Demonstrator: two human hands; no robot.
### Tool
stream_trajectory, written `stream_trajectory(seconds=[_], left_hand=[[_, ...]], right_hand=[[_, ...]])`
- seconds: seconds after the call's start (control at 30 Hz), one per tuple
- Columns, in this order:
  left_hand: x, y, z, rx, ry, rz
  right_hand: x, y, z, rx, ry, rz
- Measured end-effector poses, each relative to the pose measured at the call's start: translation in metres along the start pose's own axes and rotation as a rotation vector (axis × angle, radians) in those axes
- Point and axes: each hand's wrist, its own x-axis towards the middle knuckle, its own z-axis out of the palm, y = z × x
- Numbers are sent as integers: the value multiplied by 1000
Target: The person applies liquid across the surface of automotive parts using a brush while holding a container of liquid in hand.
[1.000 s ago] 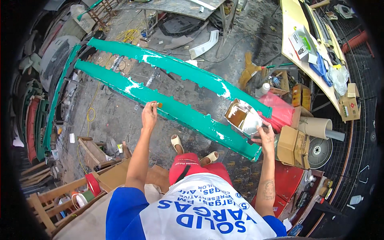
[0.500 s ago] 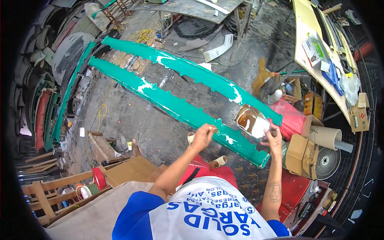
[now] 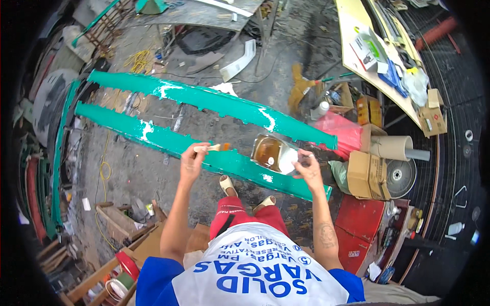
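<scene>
My left hand [image 3: 191, 164] is closed round the pale handle of a small paintbrush [image 3: 218, 148] with orange-brown bristles. The brush is over the nearer of two long green panels [image 3: 176, 144]; I cannot tell whether its tip touches. Between the thumb and fingers of my right hand [image 3: 309, 171] is the edge of a clear, shallow plastic container [image 3: 288, 158], tilted, with amber liquid [image 3: 266, 151] in it. The container hides part of the nearer panel. The farther green panel [image 3: 219, 99] runs alongside, and both show bright white shiny patches.
A broom [image 3: 300, 89], a red plastic bag [image 3: 343, 133], cardboard boxes [image 3: 365, 174] and a fan [image 3: 400, 175] stand to the right. A red cabinet [image 3: 357, 219] is near my right arm. A worktable [image 3: 199, 19] lies beyond the panels; wooden scraps [image 3: 120, 222] are at left.
My view has turned and shifted right, so the panels appear farther left. The brush in my left hand now points rightward and its bristles show. The container stays in my right hand.
</scene>
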Motion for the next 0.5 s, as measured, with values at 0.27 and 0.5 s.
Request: stream_trajectory(seconds=[0.27,0.5], left_hand=[[18,28,65,402,-326,490],[27,-23,-2,-235,-107,-175]], right_hand=[[7,-11,60,-15,-37,33],[19,-13,83,-69,-11,-21]])
